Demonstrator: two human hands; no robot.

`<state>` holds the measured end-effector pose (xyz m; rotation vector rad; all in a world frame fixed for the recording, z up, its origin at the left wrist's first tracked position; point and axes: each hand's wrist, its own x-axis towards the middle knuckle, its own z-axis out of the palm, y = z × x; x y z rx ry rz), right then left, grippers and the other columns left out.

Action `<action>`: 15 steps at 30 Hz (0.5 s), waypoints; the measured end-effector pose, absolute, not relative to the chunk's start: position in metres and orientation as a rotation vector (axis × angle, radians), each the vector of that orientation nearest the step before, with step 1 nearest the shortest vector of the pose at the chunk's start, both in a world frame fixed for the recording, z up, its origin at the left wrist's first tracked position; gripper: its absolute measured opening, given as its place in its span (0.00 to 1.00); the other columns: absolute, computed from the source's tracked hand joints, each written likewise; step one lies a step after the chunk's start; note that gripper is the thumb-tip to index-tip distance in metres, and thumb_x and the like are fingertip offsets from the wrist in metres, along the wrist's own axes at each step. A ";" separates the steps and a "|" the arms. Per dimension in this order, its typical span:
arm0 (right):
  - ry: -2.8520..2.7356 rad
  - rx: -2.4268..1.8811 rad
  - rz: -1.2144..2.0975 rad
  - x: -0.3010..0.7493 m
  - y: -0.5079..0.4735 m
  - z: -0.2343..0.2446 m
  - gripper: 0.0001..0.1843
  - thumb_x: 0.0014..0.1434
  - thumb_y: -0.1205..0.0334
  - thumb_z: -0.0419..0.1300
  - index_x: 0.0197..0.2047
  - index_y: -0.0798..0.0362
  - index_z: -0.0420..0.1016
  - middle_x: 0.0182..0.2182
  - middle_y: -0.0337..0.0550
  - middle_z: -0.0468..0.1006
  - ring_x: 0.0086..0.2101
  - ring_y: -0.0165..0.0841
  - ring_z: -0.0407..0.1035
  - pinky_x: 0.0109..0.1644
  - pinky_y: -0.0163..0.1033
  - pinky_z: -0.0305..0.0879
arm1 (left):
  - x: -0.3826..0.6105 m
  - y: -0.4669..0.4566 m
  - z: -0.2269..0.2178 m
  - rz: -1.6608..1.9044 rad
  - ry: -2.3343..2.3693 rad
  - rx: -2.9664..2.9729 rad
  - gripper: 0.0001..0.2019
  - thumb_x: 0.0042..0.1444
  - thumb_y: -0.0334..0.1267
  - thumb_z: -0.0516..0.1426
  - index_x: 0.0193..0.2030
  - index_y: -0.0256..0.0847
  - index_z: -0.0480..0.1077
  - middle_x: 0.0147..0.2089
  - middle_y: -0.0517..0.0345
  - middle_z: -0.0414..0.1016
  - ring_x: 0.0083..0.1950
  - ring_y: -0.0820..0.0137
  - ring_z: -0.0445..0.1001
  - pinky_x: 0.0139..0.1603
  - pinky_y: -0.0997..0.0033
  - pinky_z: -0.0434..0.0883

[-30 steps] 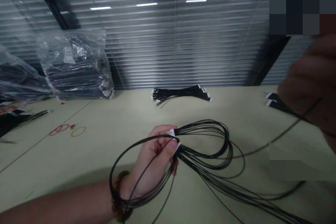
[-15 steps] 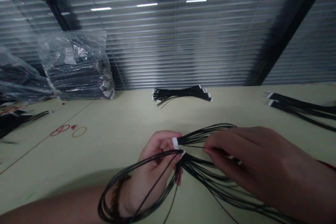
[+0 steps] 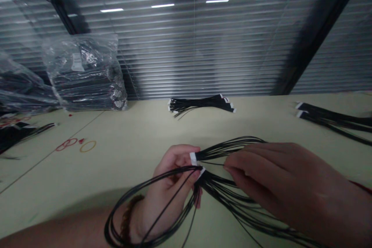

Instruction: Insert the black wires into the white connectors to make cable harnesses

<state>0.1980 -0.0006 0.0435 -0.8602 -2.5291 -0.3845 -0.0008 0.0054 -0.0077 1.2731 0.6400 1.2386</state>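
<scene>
My left hand [image 3: 171, 190] is closed on a bunch of thin black wires [image 3: 229, 197], pinching the white connectors [image 3: 194, 159] at their ends between thumb and fingers. A loop of the wires runs round my left wrist. My right hand [image 3: 279, 186] reaches in from the right, its fingers pinched together on the black wires just right of the connectors. Beyond the hands the wires curve in a loop above the pale green table [image 3: 130, 135] and trail off to the lower right.
A bundle of black cables with white ends [image 3: 200, 104] lies at the table's far middle, and more black cables [image 3: 334, 122] at the right. Plastic bags of cables [image 3: 85, 73] stand at the back left. Rubber bands [image 3: 77, 144] lie left of centre. Blinds close off the back.
One second ago my right hand was raised at the far right, pulling a wire. It has come down to the wires beside my left hand and has barely moved since.
</scene>
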 end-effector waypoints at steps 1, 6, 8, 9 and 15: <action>-2.513 -0.857 -0.399 0.197 -0.001 0.043 0.07 0.61 0.69 0.49 0.37 0.55 0.68 0.29 0.39 0.72 0.27 0.29 0.63 0.30 0.37 0.52 | -0.001 0.005 -0.008 1.230 0.649 1.267 0.07 0.57 0.35 0.56 0.42 0.45 0.65 0.29 0.67 0.64 0.20 0.84 0.65 0.18 0.87 0.69; -2.506 -0.830 -0.350 0.188 0.000 0.038 0.08 0.61 0.70 0.48 0.36 0.55 0.68 0.29 0.39 0.71 0.27 0.28 0.62 0.31 0.37 0.52 | 0.000 0.002 -0.008 1.143 0.730 1.213 0.07 0.56 0.37 0.57 0.42 0.42 0.65 0.27 0.65 0.63 0.19 0.83 0.64 0.17 0.85 0.67; -2.525 -0.819 -0.347 0.184 0.003 0.037 0.08 0.60 0.71 0.49 0.33 0.55 0.67 0.27 0.38 0.69 0.26 0.28 0.59 0.30 0.37 0.51 | 0.000 0.003 -0.009 1.117 0.737 1.220 0.09 0.55 0.39 0.57 0.41 0.41 0.64 0.27 0.65 0.64 0.18 0.83 0.63 0.16 0.85 0.67; -2.524 -0.819 -0.363 0.183 0.005 0.037 0.07 0.60 0.71 0.49 0.32 0.55 0.66 0.26 0.37 0.68 0.26 0.29 0.59 0.30 0.37 0.51 | 0.001 0.004 -0.010 1.120 0.728 1.225 0.10 0.55 0.40 0.57 0.42 0.41 0.64 0.27 0.65 0.64 0.18 0.84 0.62 0.15 0.85 0.66; -2.388 -0.901 -0.456 0.178 0.001 0.044 0.05 0.59 0.66 0.53 0.32 0.54 0.69 0.28 0.39 0.69 0.28 0.31 0.61 0.32 0.37 0.51 | 0.003 0.012 -0.013 1.172 0.749 1.218 0.11 0.57 0.39 0.56 0.45 0.42 0.61 0.24 0.69 0.62 0.16 0.84 0.59 0.13 0.85 0.66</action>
